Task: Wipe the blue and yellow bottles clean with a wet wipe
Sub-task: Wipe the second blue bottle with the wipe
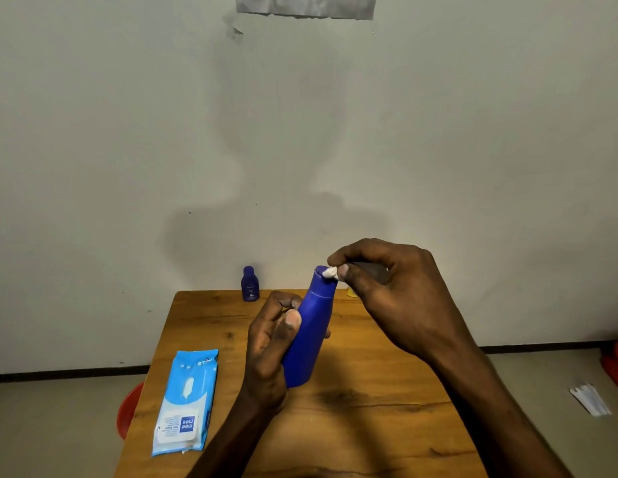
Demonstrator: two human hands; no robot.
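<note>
We see wipe pack [185,401] flat on near-left part of wooden table [369,408]. Our left hand [271,346] grips big blue bottle [309,336] by lower body, thumb across front, bottle tilted above table middle. Our right hand [386,288] pinches small white wipe [330,272] against bottle top. Small dark blue bottle [250,283] upright at far edge. Sliver of yellow bottle [351,292] behind right hand.

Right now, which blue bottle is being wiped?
The large bright blue plastic bottle, gripped by the left hand; the right hand pinches a white wipe on its cap. The small dark blue bottle stands untouched.
</note>
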